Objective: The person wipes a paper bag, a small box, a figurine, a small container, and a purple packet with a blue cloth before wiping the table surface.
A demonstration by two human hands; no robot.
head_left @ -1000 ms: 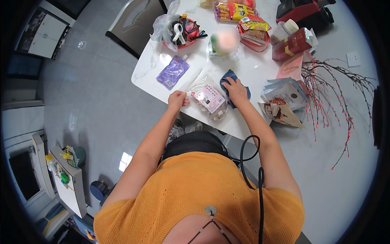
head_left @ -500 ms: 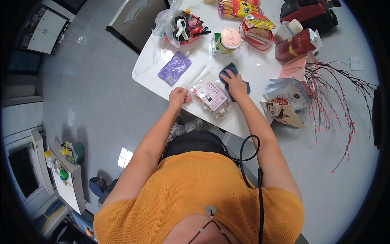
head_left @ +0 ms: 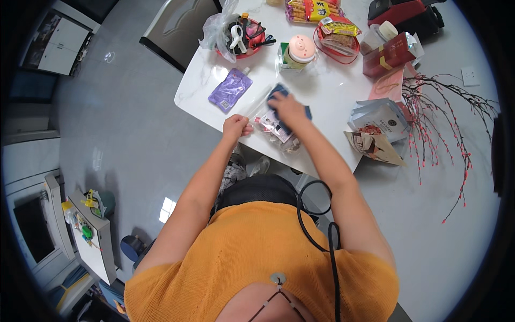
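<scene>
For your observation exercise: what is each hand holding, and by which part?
The left hand pinches the near left edge of the clear plastic bag. The right hand presses a dark blue cloth at the bag's top.

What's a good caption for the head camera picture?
Left hand pinches a clear bag while the right hand presses a blue cloth on a white table.

A white marble-look bench (head_left: 332, 91) carries a purple pouch (head_left: 230, 90), a clear zip bag (head_left: 276, 126), a red basket (head_left: 240, 36), snack packets (head_left: 314, 9) and a red box (head_left: 387, 53)
</scene>
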